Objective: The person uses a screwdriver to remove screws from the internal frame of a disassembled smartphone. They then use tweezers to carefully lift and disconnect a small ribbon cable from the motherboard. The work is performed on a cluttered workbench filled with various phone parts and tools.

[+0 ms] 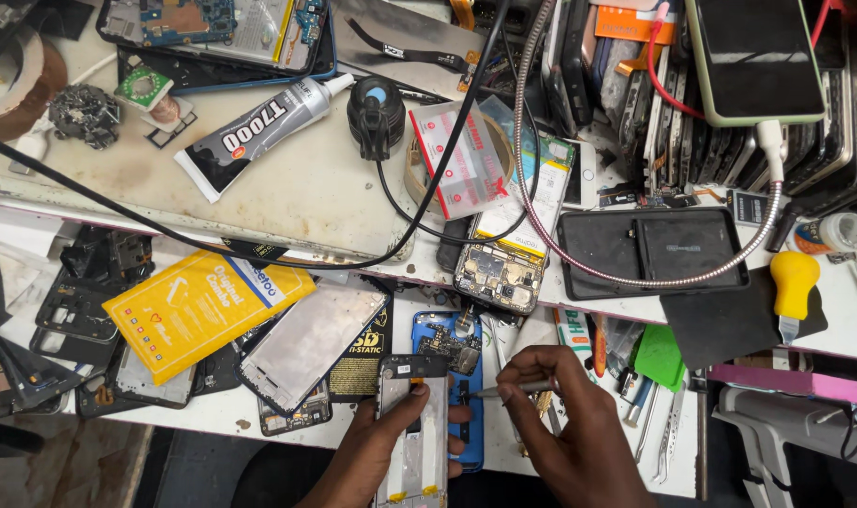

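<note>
My left hand (381, 442) grips an opened phone frame (412, 433) with a silvery inner plate, held upright near the bottom middle of the head view. My right hand (565, 423) pinches a thin metal tool (504, 388), its tip pointing left at the frame's upper right edge. Just behind the frame lies a blue phone body (447, 343) with its circuit board exposed.
A yellow packet (198, 306) and a silver phone plate (311, 339) lie to the left. A glue tube (259, 132), black cables, a flexible metal hose (532, 188), a black mat (649, 249), a charging phone (753, 56) and a yellow-handled tool (793, 282) crowd the bench behind.
</note>
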